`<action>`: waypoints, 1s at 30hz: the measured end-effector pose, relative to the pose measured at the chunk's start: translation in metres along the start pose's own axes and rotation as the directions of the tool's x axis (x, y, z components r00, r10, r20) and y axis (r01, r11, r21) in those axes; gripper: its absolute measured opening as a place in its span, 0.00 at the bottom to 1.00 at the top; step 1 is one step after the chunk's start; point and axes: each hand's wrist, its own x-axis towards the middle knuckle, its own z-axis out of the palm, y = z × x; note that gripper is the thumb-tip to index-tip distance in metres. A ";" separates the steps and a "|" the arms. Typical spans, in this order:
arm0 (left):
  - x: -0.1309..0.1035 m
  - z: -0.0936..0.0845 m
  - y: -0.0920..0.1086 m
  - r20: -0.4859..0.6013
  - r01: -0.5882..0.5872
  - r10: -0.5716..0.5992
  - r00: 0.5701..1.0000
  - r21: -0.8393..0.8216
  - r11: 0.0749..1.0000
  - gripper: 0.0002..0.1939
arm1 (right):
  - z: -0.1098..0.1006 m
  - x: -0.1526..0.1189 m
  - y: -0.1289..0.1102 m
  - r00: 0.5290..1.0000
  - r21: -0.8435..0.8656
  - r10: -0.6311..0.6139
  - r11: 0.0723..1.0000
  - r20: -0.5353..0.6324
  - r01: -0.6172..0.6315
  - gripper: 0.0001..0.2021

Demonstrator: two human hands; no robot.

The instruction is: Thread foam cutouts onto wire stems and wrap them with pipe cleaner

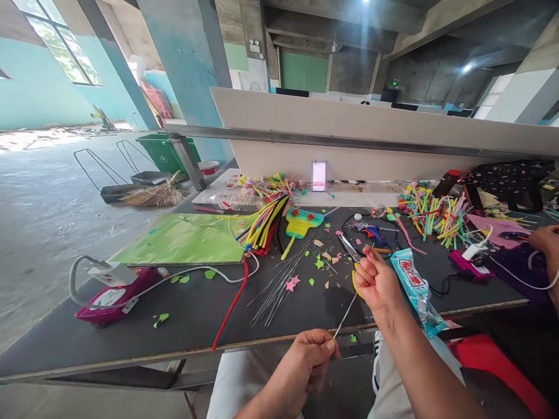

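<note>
My left hand point(305, 359) is closed at the table's front edge, pinching the lower end of a thin pale stem point(346, 315). The stem slants up and right to my right hand point(376, 278), whose fingers are pressed together around its upper end. Beside my right hand lie scissors point(348, 247) with open blades and a yellow-handled part mostly hidden by the fingers. Left of it, a fan of thin wires point(279, 285) rests on the dark table, with a pink star point(292, 284) on top. A red fuzzy stem point(230, 305) hangs toward the front edge.
Green sheets point(179, 241), a magenta power strip point(102, 308) and cables lie left. Behind are bundled fuzzy stems point(266, 224), a yellow-and-teal craft piece point(301, 224) and a phone point(319, 176). Right are a glue gun point(374, 234), a blue packet point(417, 288) and another person's hand point(545, 247).
</note>
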 end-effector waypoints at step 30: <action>-0.021 -0.008 -0.001 -0.104 0.041 -0.027 0.994 0.133 0.990 0.17 | -0.030 0.022 -0.003 0.995 0.116 0.015 0.993 -0.103 -0.003 0.07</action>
